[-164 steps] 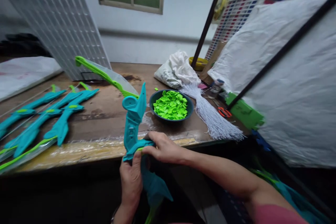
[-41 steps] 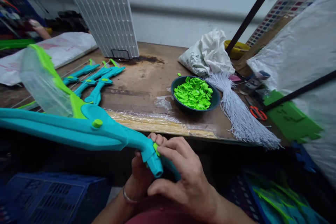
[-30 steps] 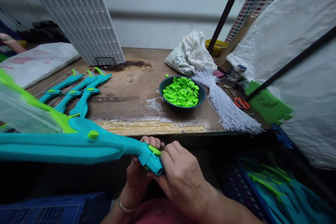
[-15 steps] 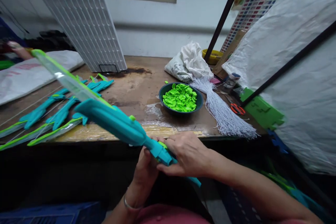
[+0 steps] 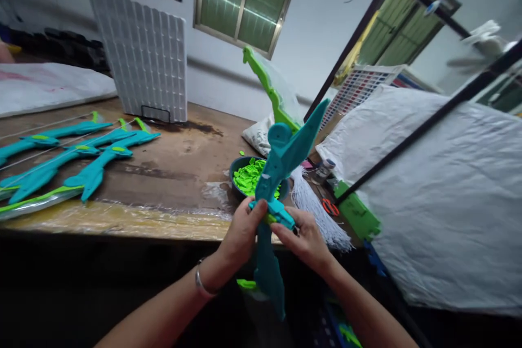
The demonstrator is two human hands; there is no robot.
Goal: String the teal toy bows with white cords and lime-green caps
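A teal plastic toy bow with a lime-green and clear limb tip stands nearly upright in front of me, over the table's front edge. My left hand is closed on its middle from the left, thumb on the grip. From the right, my right hand pinches a short teal block sticking out at the bow's middle. A bit of lime-green plastic shows between my two hands. Behind the bow, partly covered by it, is a dark bowl of small lime-green plastic pieces.
Several teal bows lie on the table at left, before a white ridged panel. At right are a bundle of white strings, orange-handled scissors, a green foam piece and a dark slanting bar.
The bow has swung from slanting leftward to nearly upright and turned over. My right hand has moved from over its middle to its right side. The camera view has shifted and tilted.
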